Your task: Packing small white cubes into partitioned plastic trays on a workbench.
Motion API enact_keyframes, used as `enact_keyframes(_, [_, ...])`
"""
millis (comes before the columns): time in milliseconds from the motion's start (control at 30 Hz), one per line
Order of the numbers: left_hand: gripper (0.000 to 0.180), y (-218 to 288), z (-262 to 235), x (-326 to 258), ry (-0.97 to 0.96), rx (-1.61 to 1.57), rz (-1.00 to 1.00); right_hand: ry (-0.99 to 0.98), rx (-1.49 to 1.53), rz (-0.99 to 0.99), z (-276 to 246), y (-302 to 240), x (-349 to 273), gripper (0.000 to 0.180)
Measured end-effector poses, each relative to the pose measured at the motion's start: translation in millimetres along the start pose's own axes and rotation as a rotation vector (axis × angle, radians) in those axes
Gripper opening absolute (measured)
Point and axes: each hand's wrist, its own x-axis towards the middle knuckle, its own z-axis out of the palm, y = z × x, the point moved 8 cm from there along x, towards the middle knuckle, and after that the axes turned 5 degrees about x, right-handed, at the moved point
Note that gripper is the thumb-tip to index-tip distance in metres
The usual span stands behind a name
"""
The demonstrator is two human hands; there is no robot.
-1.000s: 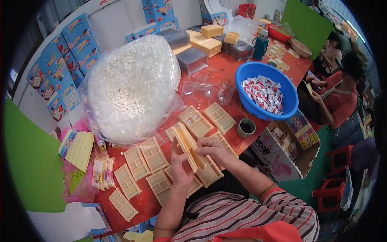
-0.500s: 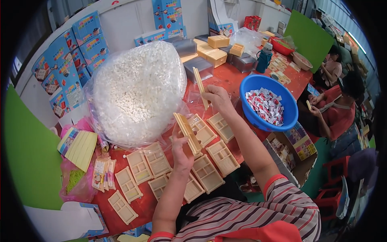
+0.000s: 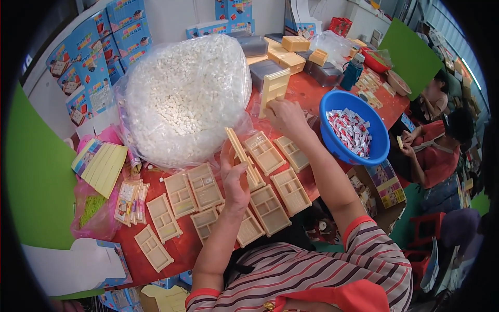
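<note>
My left hand (image 3: 235, 182) is closed round a small stack of cream plastic trays (image 3: 246, 156), held on edge above the red table. In my right hand (image 3: 285, 115) is a single cream compartment tray (image 3: 275, 88), raised upright beyond the stack. Several like trays lie beneath and around my hands, among them one compartment tray (image 3: 264, 152) just right of the stack and another tray (image 3: 270, 210) nearer me. More trays (image 3: 165, 218) spread out to the left. Part of the left palm is hidden behind the stack.
A large clear bag of white pieces (image 3: 182, 104) fills the table's back left. A blue basin (image 3: 383, 145) of small packets stands at right. Grey and cream boxes (image 3: 290, 58) and a teal bottle (image 3: 353, 73) are behind. Two people (image 3: 439, 156) sit at far right.
My right hand has turned its tray, so a broad face shows instead of the thin edge. My left hand keeps hold of the stack. The whole view has shifted slightly.
</note>
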Motion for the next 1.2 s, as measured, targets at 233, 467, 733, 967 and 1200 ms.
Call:
enact_keyframes(233, [0.072, 9, 2, -8, 0.031, 0.253, 0.075, -0.420, 1.189, 0.156, 26, -71, -62, 0.017])
enact_keyframes(467, [0.072, 11, 9, -13, -0.050, 0.277, 0.100, -0.395, 1.454, 0.227, 29, -71, -64, 0.017])
enact_keyframes(733, [0.074, 1, 10, -12, -0.090, 0.197, 0.061, -0.462, 1.641, 0.281, 39, -71, -67, 0.013])
enact_keyframes(967, [0.058, 21, 3, -18, -0.006, 0.656, 0.294, -0.346, 1.535, 0.289, 36, -61, -69, 0.013])
enact_keyframes(1200, [0.033, 26, -10, -17, 0.067, 0.872, 0.300, -0.115, 1.069, 0.047, 3, -71, -70, 0.014])
